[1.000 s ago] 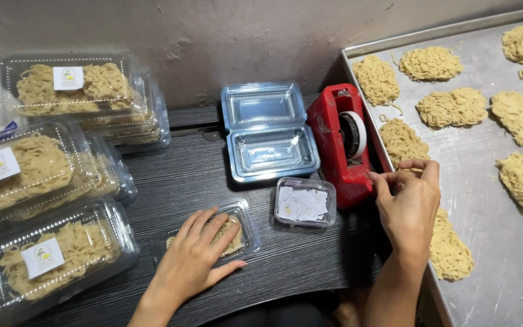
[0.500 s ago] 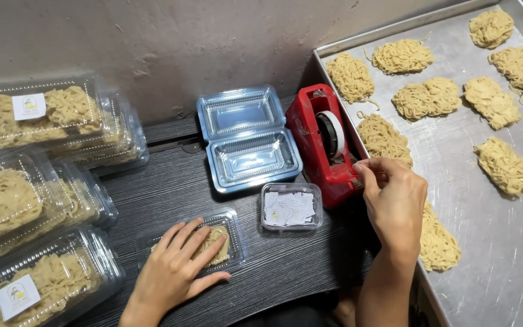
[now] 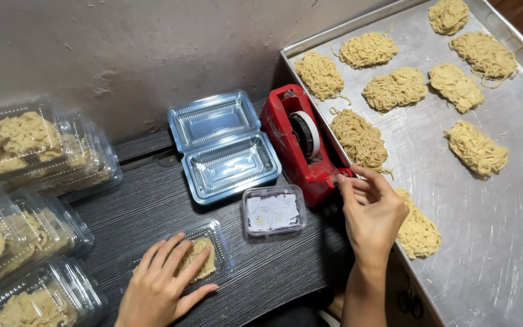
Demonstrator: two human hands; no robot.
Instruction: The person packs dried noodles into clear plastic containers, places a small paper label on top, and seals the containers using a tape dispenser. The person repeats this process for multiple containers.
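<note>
A dark wood-grain tabletop (image 3: 152,206) runs along a scuffed grey wall, with a big steel tray (image 3: 503,242) of loose noodle nests on the right. The person's left hand (image 3: 163,286) lies flat, fingers spread, on the lid of a small clear noodle box (image 3: 204,257), pinning it closed near the front edge of the table. The right hand (image 3: 370,209) is at the near end of the red tape dispenser (image 3: 301,145), fingertips pinched together at the cutter; whether tape is already between them I cannot tell. It looks like the sealing step: a strip has to be drawn and torn off, which calls for a firm pull against the blade while the box stays held. The dispenser's long axis runs from the wall toward the person, cutter end nearest. The box lies crosswise, long side left to right. A little tub of paper labels (image 3: 273,211) sits between them, an open empty box (image 3: 222,145) behind.
</note>
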